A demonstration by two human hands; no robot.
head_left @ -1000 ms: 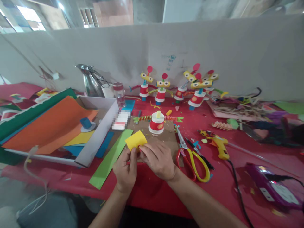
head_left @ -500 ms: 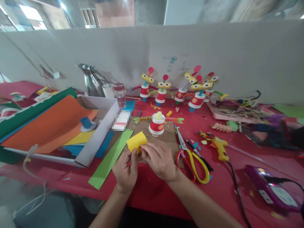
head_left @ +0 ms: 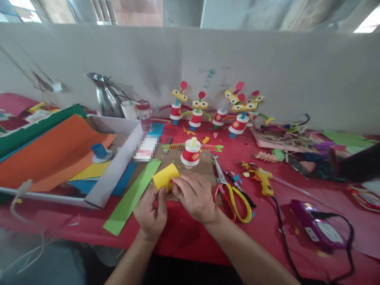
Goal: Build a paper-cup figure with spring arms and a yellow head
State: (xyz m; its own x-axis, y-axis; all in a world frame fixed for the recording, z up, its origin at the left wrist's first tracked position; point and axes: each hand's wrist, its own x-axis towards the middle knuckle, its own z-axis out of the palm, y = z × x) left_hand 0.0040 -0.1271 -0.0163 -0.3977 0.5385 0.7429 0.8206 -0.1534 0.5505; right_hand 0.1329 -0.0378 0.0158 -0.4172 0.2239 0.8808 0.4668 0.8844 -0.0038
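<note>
Over the near part of the brown board (head_left: 208,164), your left hand (head_left: 151,215) has thumb and fingers clamped on the yellow roll (head_left: 164,178). Your right hand (head_left: 196,198) has its fingertips together, pinching the roll at its lower right edge. The roll is tilted, right end higher, and held up between both hands.

Just beyond it, on the board, stands a red-and-white cup (head_left: 190,155), wide rim down, with a pleated paper arm at each side. A green strip (head_left: 132,200) lies slantwise beside your left hand. To the right of your right hand lie scissors (head_left: 234,202), blades pointing away from you, and next to them a black pen (head_left: 245,194). Farther right on the red table (head_left: 184,245) you have a yellow glue gun (head_left: 264,182). Left of the strip sits a white box (head_left: 117,170) of coloured sheets. Five figures (head_left: 196,118) stand near the wall (head_left: 124,55), well apart from your hands.
</note>
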